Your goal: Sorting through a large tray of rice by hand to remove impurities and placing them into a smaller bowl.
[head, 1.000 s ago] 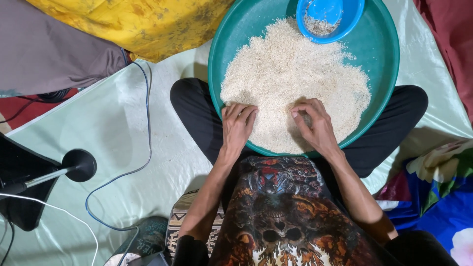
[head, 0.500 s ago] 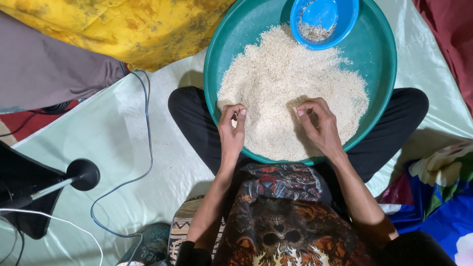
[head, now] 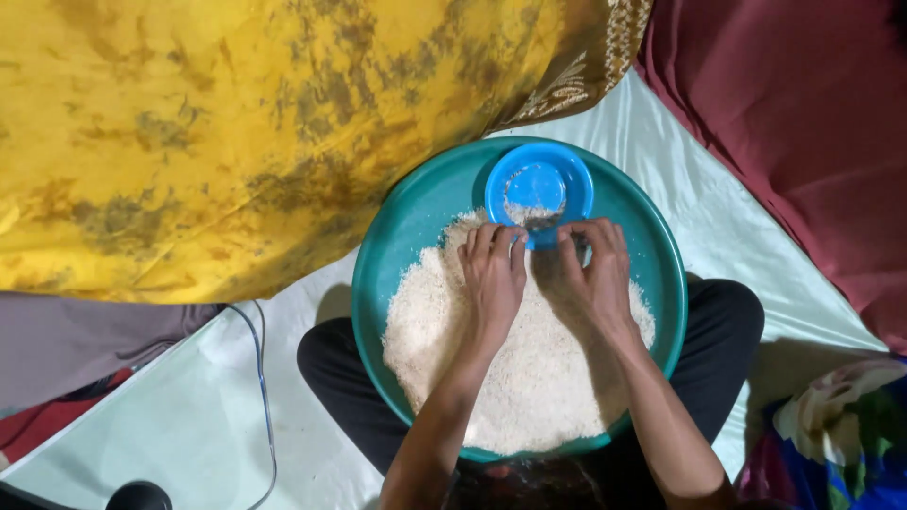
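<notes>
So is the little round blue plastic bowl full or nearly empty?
Nearly empty. The little round blue plastic bowl shows mostly bare blue inside, with only a small patch of white grains near its lower edge, while the big round teal tray holds the heap.

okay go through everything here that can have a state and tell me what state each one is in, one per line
teal basin: upright on the lap, holding rice
rice: loose heap, spread across the basin
blue bowl: upright inside the basin, nearly empty
left hand: fingertips pinched at the bowl's rim
right hand: fingertips pinched at the bowl's rim
</notes>
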